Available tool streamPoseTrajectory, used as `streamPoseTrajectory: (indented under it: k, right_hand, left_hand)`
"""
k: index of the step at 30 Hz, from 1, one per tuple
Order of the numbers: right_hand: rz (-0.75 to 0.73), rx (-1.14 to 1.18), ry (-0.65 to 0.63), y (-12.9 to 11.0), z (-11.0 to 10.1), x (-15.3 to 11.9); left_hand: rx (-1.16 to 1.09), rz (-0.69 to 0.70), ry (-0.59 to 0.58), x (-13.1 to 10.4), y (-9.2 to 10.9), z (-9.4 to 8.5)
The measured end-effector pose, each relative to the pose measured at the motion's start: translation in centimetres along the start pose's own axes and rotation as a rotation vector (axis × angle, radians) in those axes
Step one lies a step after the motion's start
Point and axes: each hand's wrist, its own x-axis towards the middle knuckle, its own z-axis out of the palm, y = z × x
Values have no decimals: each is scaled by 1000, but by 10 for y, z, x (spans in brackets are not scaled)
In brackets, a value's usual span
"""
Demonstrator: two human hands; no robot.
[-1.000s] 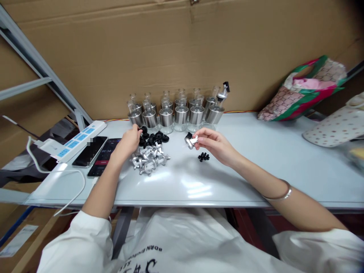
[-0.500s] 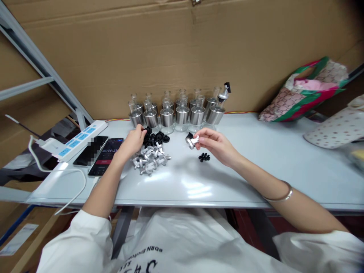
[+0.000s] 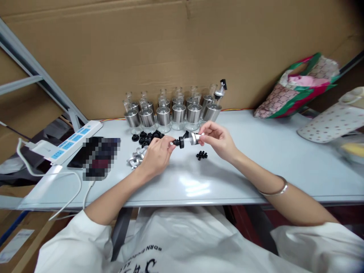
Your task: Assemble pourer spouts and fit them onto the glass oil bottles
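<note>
Now pinching with the left hand (image 3: 156, 156) a stopper (image 3: 181, 142) beside or against a spout (image 3: 194, 138), gripped by the right hand (image 3: 221, 142) above the table (image 3: 165, 187), perhaps risking crooked contact from misalignment or a drop from so slight a hold.

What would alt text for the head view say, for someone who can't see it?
Over a pale table, the left hand holds a ribbed black stopper close to a silver pourer in the right hand. Bottles stand behind in two rows, one topped by a spout.
</note>
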Motion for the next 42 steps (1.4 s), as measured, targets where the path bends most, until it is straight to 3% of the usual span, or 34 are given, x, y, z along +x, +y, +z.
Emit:
streamPoseTrajectory:
  k: [10,15,19,30,42]
  right_hand:
    - [-70,-121,-50,-2,4,-6]
    - [-128,-153,-105,4,4,-7]
    - [-91,-214,-162,7,4,-8]
    - [-101,-266,-136,11,2,-6]
    - [-148,-382,-81,9,6,-9]
  left_hand:
    - [-136,43,43,-4,4,-1]
    - [-176,74,67,-5,-3,4]
    - [-221,48,20,-6,-8,6]
    - [-195,-14,-170,-3,-7,0]
    - [-112,45,-145,3,-1,-6]
